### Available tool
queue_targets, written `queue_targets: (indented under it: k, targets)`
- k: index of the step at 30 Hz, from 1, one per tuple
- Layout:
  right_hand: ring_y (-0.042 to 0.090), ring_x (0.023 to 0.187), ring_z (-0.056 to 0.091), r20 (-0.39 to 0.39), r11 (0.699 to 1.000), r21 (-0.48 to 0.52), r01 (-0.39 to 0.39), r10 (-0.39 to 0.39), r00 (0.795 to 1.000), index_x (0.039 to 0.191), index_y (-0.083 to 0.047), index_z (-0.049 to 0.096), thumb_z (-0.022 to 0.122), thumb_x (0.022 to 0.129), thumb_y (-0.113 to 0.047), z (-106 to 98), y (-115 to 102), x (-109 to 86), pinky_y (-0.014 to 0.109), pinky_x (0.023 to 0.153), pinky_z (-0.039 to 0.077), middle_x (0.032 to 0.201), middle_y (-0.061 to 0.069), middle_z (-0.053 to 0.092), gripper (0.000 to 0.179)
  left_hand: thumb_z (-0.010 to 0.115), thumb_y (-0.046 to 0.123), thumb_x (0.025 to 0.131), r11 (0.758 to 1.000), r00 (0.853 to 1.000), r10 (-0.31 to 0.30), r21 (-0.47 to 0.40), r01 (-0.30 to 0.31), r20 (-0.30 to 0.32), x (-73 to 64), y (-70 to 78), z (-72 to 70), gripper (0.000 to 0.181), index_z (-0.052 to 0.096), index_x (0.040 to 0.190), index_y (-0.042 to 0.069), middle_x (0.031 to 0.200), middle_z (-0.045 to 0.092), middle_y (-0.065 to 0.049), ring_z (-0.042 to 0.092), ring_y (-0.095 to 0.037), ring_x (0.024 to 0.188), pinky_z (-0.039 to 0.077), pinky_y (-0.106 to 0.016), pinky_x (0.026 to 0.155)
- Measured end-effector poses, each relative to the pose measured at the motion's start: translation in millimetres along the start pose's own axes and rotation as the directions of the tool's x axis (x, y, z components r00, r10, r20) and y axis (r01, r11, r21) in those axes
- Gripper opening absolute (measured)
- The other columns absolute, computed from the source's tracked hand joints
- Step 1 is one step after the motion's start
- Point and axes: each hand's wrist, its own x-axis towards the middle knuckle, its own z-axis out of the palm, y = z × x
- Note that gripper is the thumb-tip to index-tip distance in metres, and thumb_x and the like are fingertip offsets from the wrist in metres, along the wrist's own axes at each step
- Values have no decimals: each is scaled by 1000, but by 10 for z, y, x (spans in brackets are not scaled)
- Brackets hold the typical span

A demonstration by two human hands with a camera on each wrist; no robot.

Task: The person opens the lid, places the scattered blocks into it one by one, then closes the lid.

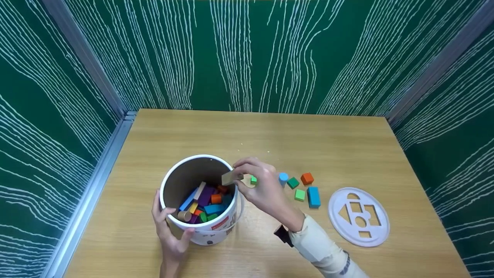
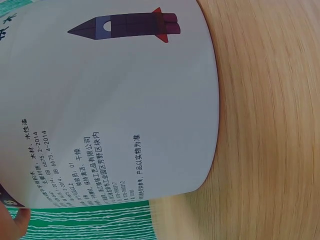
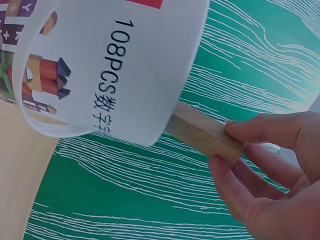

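A white bucket stands on the table with its mouth tilted toward me, many coloured wooden blocks lying at its bottom. My left hand grips it at the near left, one finger over the rim and the thumb on the outside wall. In the left wrist view the bucket's printed side fills most of the picture. Between thumb and fingers, my right hand pinches a plain wooden block. That block is at the bucket's right rim, its far end over the mouth.
Right of the bucket lie several loose blocks, among them a blue rectangular block, an orange cube and a blue cylinder. Farther right is a round white lid with shaped holes. Green walls enclose the table.
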Motion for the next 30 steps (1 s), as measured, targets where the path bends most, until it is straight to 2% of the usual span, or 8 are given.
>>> queue_targets:
  k: [5, 7, 9, 14, 20, 30]
  targets:
    - [13, 88, 60, 56, 1000, 5, -12, 11, 998, 87, -6, 71, 74, 76, 3, 85, 6, 16, 25, 81, 52, 98, 4, 65, 14, 70, 43, 80, 1000, 1000, -5, 4, 5, 0, -4, 5, 4, 64, 43, 108, -7, 150, 21, -24, 23, -37, 136, 24, -38, 112]
    - [14, 89, 60, 84, 1000, 11, -10, 9, 996, 88, -6, 71, 72, 78, 3, 118, 15, 24, 24, 82, 52, 98, 4, 65, 13, 71, 45, 79, 1000, 1000, -9, 6, 9, -1, -41, -87, -8, 65, 43, 109, -6, 152, 21, -21, 23, -37, 136, 24, -37, 112]
    - [14, 89, 61, 100, 1000, 14, 5, -6, 995, 87, -5, 71, 71, 78, 3, 148, 26, 32, 23, 83, 52, 98, 5, 65, 12, 71, 45, 79, 1000, 1000, -8, 8, 8, -3, -43, -96, -9, 66, 43, 109, -6, 151, 21, -21, 23, -38, 136, 24, -37, 112]
    - [13, 86, 63, 125, 998, 19, 58, -59, 990, 87, -5, 72, 71, 79, 2, 202, 40, 48, 21, 80, 52, 95, 5, 66, 10, 70, 46, 80, 1000, 1000, 14, 12, -14, -12, 13, 49, 17, 66, 43, 106, -9, 149, 22, -28, 24, -36, 136, 24, -36, 112]
    - [12, 88, 62, 207, 999, 19, 47, -50, 977, 92, -8, 71, 70, 82, -3, 232, 24, 42, 18, 82, 51, 97, 2, 67, 11, 68, 41, 81, 1000, 1000, -1, 22, 1, -24, 89, 279, 46, 61, 42, 103, -10, 145, 22, -35, 27, -31, 135, 25, -33, 111]
    - [16, 93, 60, 290, 999, 32, 21, -29, 957, 95, -9, 70, 70, 83, -4, 251, 18, 12, 22, 82, 52, 103, 2, 65, 14, 67, 44, 82, 1000, 1000, 1, 23, -1, -20, 92, 283, 48, 64, 42, 103, -11, 145, 21, -36, 25, -30, 137, 24, -32, 111]
